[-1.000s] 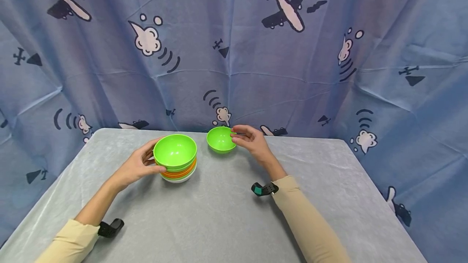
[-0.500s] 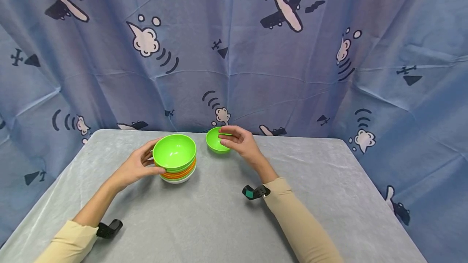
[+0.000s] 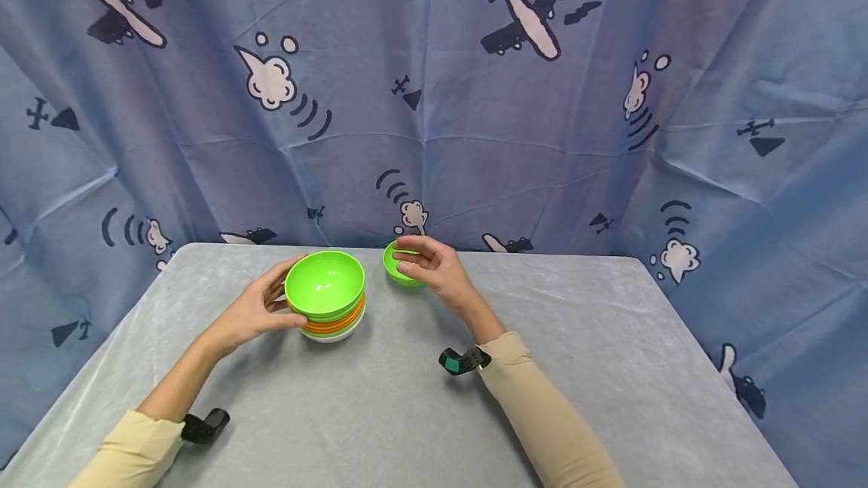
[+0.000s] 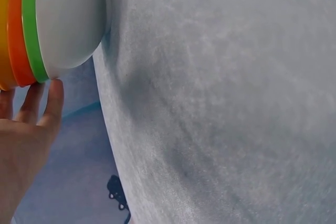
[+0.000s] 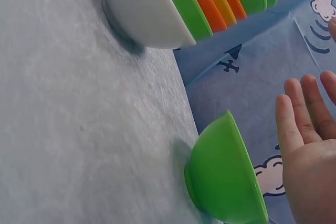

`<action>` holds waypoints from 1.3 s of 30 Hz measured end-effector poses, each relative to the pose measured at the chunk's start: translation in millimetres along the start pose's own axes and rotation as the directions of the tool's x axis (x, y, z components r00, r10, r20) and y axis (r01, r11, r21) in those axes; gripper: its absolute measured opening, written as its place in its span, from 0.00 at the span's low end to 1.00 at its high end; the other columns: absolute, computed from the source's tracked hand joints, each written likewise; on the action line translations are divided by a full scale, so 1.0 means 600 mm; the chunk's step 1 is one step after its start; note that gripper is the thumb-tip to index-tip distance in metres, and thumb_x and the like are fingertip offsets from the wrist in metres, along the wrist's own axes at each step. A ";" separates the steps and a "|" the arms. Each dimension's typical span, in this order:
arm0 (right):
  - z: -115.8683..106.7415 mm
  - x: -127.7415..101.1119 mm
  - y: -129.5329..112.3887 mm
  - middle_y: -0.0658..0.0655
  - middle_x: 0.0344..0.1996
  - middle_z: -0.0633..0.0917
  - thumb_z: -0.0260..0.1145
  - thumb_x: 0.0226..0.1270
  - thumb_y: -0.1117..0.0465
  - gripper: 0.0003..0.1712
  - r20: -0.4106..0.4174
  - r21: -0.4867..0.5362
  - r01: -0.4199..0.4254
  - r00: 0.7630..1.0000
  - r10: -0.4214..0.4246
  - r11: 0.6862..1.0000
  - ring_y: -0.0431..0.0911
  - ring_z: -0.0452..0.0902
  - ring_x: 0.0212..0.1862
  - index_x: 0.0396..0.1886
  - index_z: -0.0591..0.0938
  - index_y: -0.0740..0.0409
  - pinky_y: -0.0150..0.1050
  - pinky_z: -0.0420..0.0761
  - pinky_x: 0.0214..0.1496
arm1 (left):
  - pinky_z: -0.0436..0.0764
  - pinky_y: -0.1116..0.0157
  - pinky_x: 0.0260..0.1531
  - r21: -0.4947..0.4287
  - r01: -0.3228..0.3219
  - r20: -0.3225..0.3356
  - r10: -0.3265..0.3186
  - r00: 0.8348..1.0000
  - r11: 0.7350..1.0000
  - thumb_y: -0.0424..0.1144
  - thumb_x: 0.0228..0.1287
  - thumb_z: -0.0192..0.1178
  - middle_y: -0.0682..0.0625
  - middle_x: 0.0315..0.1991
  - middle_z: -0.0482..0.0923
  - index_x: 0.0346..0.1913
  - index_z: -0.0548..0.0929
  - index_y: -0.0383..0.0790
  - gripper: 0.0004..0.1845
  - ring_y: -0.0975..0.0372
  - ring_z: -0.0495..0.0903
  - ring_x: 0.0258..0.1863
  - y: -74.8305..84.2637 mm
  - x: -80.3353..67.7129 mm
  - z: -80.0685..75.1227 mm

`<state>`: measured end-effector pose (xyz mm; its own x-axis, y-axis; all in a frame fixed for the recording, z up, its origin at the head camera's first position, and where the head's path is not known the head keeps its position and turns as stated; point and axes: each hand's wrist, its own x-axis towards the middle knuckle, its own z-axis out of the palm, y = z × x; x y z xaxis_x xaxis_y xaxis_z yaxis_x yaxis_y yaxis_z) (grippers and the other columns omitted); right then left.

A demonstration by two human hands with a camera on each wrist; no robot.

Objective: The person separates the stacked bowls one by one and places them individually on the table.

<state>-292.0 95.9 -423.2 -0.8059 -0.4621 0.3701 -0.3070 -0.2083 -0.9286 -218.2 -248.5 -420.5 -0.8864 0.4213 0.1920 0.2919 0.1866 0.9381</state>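
A stack of nested bowls (image 3: 325, 285) stands upright on the table, bright green on top, with orange, yellow and green bands between and a white bowl (image 4: 71, 22) at the bottom. My left hand (image 3: 254, 307) holds the stack's left side, fingers round the back and thumb at the front. A single green bowl (image 3: 391, 266) sits near the far edge, right of the stack. Above and in front of it hovers my right hand (image 3: 434, 269), fingers loosely bent, holding nothing. In the right wrist view, that hand is apart from the green bowl (image 5: 223, 174), which it partly hides in the head view.
A grey cloth covers the table (image 3: 380, 413). Behind its far edge hangs a blue curtain (image 3: 447, 96) printed with planes and clouds. Black bands (image 3: 206, 425) are worn on both wrists.
My right hand has moved left, from the green bowl's right rim to over the bowl, covering more of it. The left hand and the stack have stayed in place.
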 end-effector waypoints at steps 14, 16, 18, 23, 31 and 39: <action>0.046 0.011 0.001 0.63 0.69 0.72 0.74 0.61 0.74 0.43 0.124 -0.042 0.021 0.992 -0.015 0.999 0.57 0.67 0.70 0.75 0.67 0.66 0.50 0.70 0.69 | 0.75 0.63 0.59 -0.008 0.008 -0.015 -0.008 1.000 1.000 0.27 0.61 0.72 0.40 0.74 0.61 0.80 0.58 0.41 0.48 0.64 0.69 0.66 -0.006 -0.001 0.005; 0.056 0.012 0.002 0.61 0.70 0.71 0.76 0.60 0.73 0.46 0.153 -0.050 0.015 0.988 -0.007 0.999 0.56 0.65 0.72 0.76 0.65 0.64 0.49 0.68 0.70 | 0.75 0.63 0.60 -0.011 0.004 -0.014 -0.005 1.000 1.000 0.27 0.61 0.72 0.40 0.74 0.61 0.80 0.58 0.41 0.48 0.63 0.69 0.66 -0.005 0.000 0.004; 0.064 0.012 0.004 0.63 0.71 0.69 0.77 0.59 0.71 0.48 0.180 -0.049 0.010 0.984 -0.001 0.999 0.57 0.63 0.73 0.77 0.64 0.62 0.49 0.67 0.71 | 0.75 0.62 0.60 -0.012 0.004 -0.012 -0.004 1.000 1.000 0.27 0.61 0.72 0.40 0.74 0.61 0.80 0.57 0.40 0.48 0.63 0.69 0.66 -0.004 0.000 0.004; 0.082 0.013 0.011 0.70 0.74 0.63 0.79 0.59 0.65 0.53 0.220 -0.034 0.012 0.976 -0.004 0.999 0.52 0.61 0.74 0.79 0.60 0.64 0.48 0.65 0.72 | 0.75 0.63 0.60 -0.007 0.015 -0.008 -0.015 1.000 1.000 0.28 0.61 0.72 0.40 0.74 0.61 0.80 0.57 0.40 0.48 0.62 0.69 0.66 -0.003 0.001 0.004; 0.112 0.023 0.011 0.65 0.75 0.62 0.79 0.55 0.73 0.56 0.242 -0.071 0.014 0.970 0.004 0.997 0.46 0.61 0.74 0.79 0.57 0.66 0.42 0.63 0.73 | 0.76 0.64 0.58 0.004 0.002 -0.012 -0.001 1.000 1.000 0.27 0.61 0.72 0.40 0.74 0.61 0.80 0.57 0.40 0.48 0.63 0.70 0.66 -0.002 0.000 0.003; 0.128 0.028 0.020 0.58 0.71 0.67 0.78 0.54 0.74 0.56 0.226 -0.122 -0.020 0.973 0.048 0.992 0.46 0.67 0.69 0.80 0.59 0.61 0.41 0.67 0.70 | 0.75 0.65 0.59 0.008 0.001 -0.012 -0.001 1.000 1.000 0.28 0.61 0.72 0.40 0.74 0.61 0.80 0.57 0.40 0.48 0.64 0.69 0.67 -0.002 -0.001 0.002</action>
<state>-270.6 19.6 -426.3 -0.6845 -0.6542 0.3217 -0.3502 -0.0920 -0.9322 -217.7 -247.9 -421.8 -0.8906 0.4109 0.1949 0.2942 0.1938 0.9359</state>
